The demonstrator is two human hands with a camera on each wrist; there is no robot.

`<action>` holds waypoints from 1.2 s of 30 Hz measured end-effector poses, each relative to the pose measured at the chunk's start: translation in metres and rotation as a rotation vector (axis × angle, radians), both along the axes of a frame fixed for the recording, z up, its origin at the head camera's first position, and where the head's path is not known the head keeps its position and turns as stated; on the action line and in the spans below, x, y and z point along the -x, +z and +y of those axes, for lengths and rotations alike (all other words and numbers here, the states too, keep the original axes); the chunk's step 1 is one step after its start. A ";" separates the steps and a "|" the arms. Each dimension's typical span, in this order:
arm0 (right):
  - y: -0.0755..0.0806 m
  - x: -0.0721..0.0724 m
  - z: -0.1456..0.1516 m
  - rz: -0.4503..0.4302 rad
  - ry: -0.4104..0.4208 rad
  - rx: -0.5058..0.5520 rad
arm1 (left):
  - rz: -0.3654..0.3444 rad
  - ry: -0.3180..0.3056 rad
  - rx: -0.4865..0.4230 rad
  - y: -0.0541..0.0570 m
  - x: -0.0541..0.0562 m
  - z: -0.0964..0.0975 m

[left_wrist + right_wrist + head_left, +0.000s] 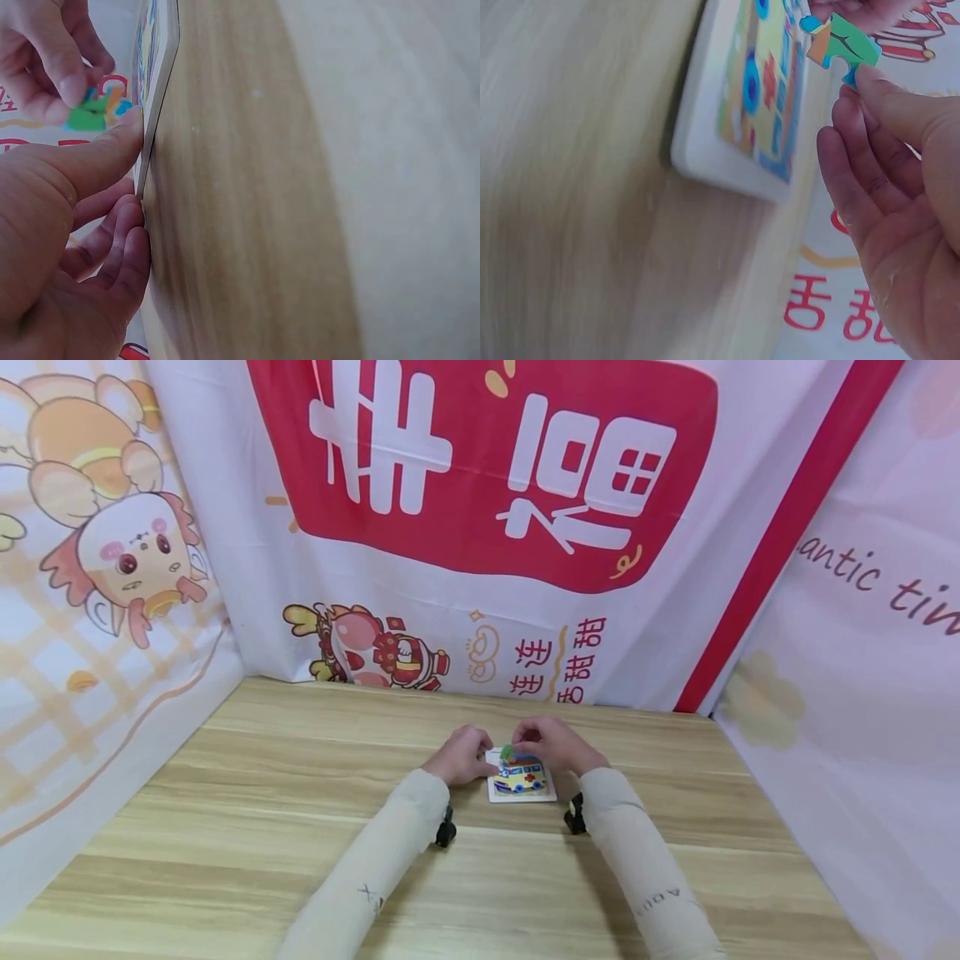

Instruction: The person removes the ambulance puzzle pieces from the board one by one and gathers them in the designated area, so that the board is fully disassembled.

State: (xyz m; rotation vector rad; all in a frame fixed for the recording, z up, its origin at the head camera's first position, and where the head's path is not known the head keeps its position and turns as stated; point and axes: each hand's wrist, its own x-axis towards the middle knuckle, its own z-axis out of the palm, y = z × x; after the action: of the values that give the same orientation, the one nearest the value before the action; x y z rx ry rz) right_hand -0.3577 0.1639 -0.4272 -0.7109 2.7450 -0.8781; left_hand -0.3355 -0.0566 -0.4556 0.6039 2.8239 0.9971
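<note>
A small jigsaw board [525, 799] with a white rim and a yellow ambulance picture lies flat on the table between the hands. At its left edge is my left hand [461, 757]; the thumb [112, 150] presses on the rim while the other fingers curl beside and below it, gripping that edge. My right hand [558, 746] pinches a jigsaw piece [857, 45], green with blue and orange parts, between thumb and fingertips. The piece hangs tilted over the upper part of the board, near the left thumb. In the head view fingers partly hide the board's top.
The wooden table [480, 877] extends around the board. A white and red printed cloth [480, 568] hangs behind it, with more printed cloth at left [97, 652] and right [847, 693]. Dark wrist cameras sit under both sleeves.
</note>
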 end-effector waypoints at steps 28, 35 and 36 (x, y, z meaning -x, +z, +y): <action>0.000 0.003 0.119 -0.070 -0.095 -0.082 | -0.037 0.022 0.023 0.003 -0.003 -0.001; -0.013 0.002 0.120 -0.041 -0.131 -0.058 | -0.033 0.020 0.021 0.003 -0.003 -0.001; -0.013 0.002 0.119 -0.038 -0.130 -0.059 | -0.032 0.017 0.022 0.003 -0.003 -0.001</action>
State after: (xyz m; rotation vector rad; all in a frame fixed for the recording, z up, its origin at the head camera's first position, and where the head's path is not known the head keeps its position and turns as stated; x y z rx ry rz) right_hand -0.3600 0.2832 -0.4407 -0.5048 2.7966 -0.8219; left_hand -0.3325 -0.0578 -0.4525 0.5572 2.8134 0.9682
